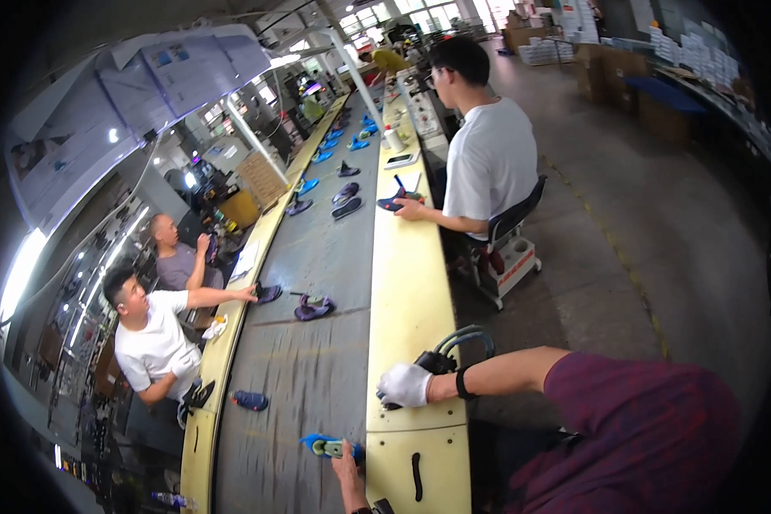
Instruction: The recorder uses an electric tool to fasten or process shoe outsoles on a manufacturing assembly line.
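Note:
My bare left hand [348, 473] comes in from the lower edge over the conveyor belt. Its fingers are closed on a blue shoe [317, 442] with a pale green inside. On the yellow side table to the right rests my right hand [404, 385], in a white glove with its fingers curled. Something dark shows under those fingers, too covered to name. Just beyond the glove sits a black device [437, 361] with thick looped cables. Left of my hands, a dark blue shoe [250, 400] lies on the belt.
The grey conveyor belt [295, 368] runs away from me, carrying several shoes. A purple-black shoe [314, 307] lies mid-belt. Across it, a co-worker in white [156, 336] reaches for a dark shoe [269, 293]. On the right, a seated co-worker [493, 158] holds another shoe [392, 202].

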`<state>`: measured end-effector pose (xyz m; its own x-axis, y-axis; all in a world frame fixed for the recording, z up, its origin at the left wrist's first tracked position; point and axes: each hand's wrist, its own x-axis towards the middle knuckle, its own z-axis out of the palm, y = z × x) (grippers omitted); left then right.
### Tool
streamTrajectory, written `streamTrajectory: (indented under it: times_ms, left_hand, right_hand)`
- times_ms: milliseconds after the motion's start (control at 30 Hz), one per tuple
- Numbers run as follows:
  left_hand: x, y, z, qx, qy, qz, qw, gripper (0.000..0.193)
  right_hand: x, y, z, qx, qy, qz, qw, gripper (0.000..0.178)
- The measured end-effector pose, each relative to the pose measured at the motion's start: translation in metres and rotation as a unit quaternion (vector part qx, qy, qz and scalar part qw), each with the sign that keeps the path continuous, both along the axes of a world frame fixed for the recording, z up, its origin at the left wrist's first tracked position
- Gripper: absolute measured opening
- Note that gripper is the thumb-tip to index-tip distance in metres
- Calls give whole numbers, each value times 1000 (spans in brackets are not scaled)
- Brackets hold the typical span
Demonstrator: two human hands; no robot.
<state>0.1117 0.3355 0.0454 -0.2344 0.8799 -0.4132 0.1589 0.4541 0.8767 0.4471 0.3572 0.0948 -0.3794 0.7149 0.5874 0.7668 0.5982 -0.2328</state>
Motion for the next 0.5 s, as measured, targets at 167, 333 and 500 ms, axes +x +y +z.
streamTrajectory:
  times_ms: [167, 333, 500]
  left_hand:
    - [10, 56, -70, -32, 258, 164, 952, 91]
    - [-18, 30, -51, -18, 74, 101, 992, 64]
    - [-83, -14, -30, 23, -87, -8, 996, 42]
  right_hand:
    - [-6, 0, -3, 19, -1, -1, 1000, 31]
    - [-2, 7, -13, 1, 17, 20, 1000, 25]
    - [0, 8, -11, -15, -58, 6, 998, 20]
